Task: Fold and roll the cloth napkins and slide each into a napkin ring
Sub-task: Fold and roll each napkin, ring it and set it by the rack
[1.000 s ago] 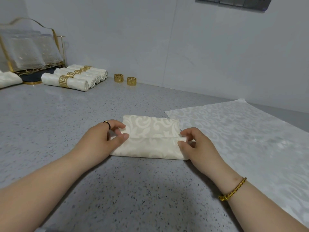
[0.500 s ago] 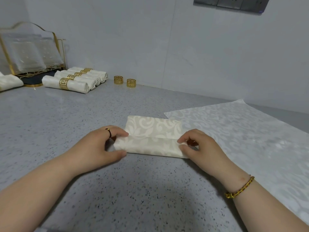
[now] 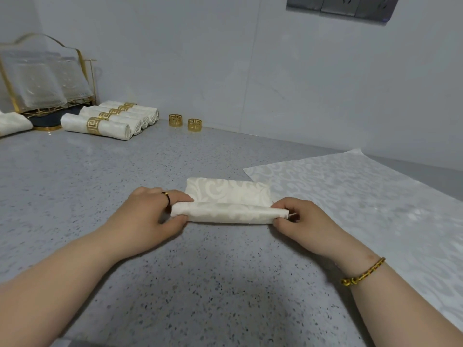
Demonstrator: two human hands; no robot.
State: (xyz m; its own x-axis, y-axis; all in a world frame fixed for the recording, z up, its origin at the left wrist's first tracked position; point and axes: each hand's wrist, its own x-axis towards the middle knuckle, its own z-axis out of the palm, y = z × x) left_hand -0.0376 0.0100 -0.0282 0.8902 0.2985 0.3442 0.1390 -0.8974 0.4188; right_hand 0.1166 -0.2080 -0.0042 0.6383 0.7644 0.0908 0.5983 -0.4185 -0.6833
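Observation:
A cream patterned napkin (image 3: pixel 226 196) lies folded on the grey counter (image 3: pixel 100 196), its near half rolled into a tube. My left hand (image 3: pixel 147 214) pinches the tube's left end and my right hand (image 3: pixel 300 219) pinches its right end. Two empty gold napkin rings (image 3: pixel 176 120) (image 3: pixel 194 125) stand by the back wall. Several rolled napkins in gold rings (image 3: pixel 100 125) lie in a row at the back left.
A flat white patterned napkin (image 3: pixel 363 209) is spread on the counter to the right, touching the folded one. A gold wire rack with glass plates (image 3: pixel 42 81) stands in the back left corner, another cream cloth (image 3: pixel 12 123) beside it. The wall runs close behind.
The near edge of the folded napkin has been rolled away from me into a tube. Both hands moved forward with the roll, staying on its ends.

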